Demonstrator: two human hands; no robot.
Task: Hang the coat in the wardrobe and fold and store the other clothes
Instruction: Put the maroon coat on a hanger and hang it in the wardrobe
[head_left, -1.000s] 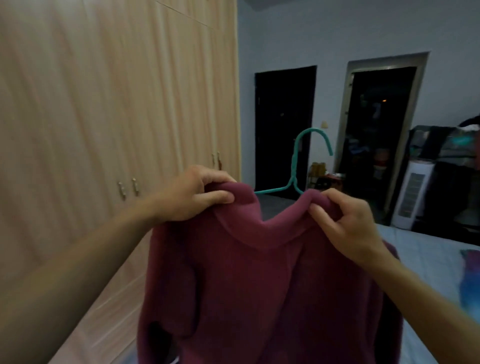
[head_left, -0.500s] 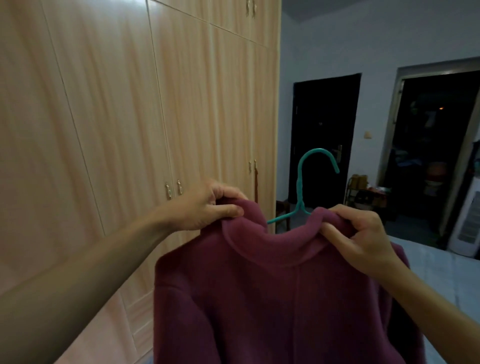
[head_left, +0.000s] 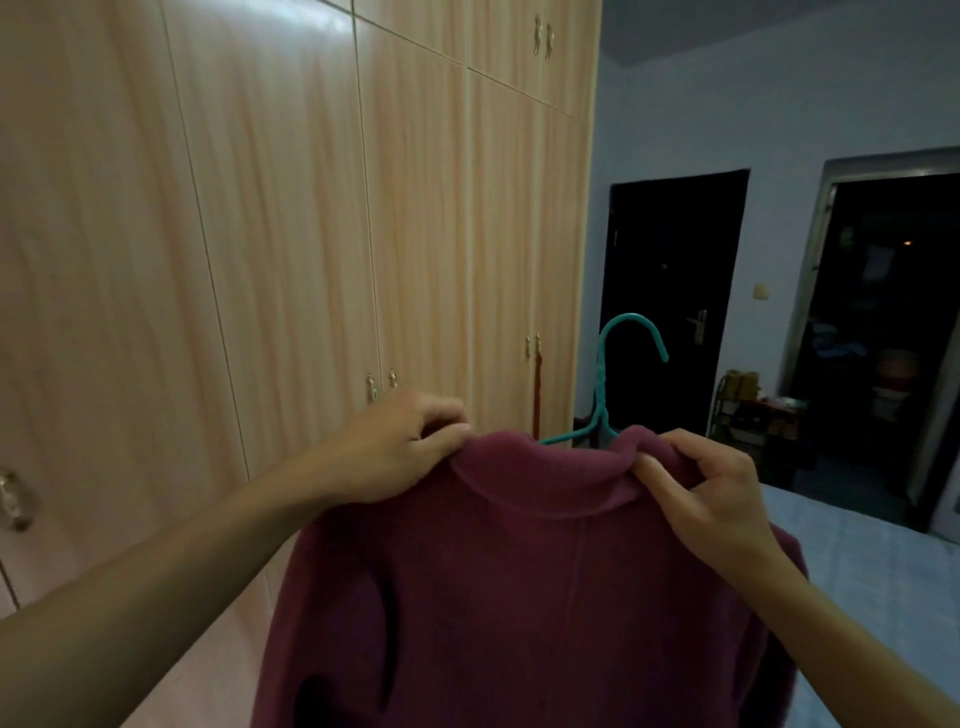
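The left grip (head_left: 400, 447) and right grip (head_left: 711, 499) are bare hands. Both forearms (head_left: 171, 571) are slender and bare right to the frame's edges.

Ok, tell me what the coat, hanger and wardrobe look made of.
Coat: matte maroon fabric, fuzzy, maybe wool or fleece.
Hanger: thin teal rod, twisted neck, likely coated wire.
Wardrobe: pale wood-grain panels, slight sheen, probably laminate.

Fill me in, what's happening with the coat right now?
A person holds the maroon coat up beside the wardrobe, left hand gripping one side of the collar and right hand the other. A teal hanger sits inside it, hook poking above the collar. The wardrobe doors in view are shut, so the coat is not yet hung.
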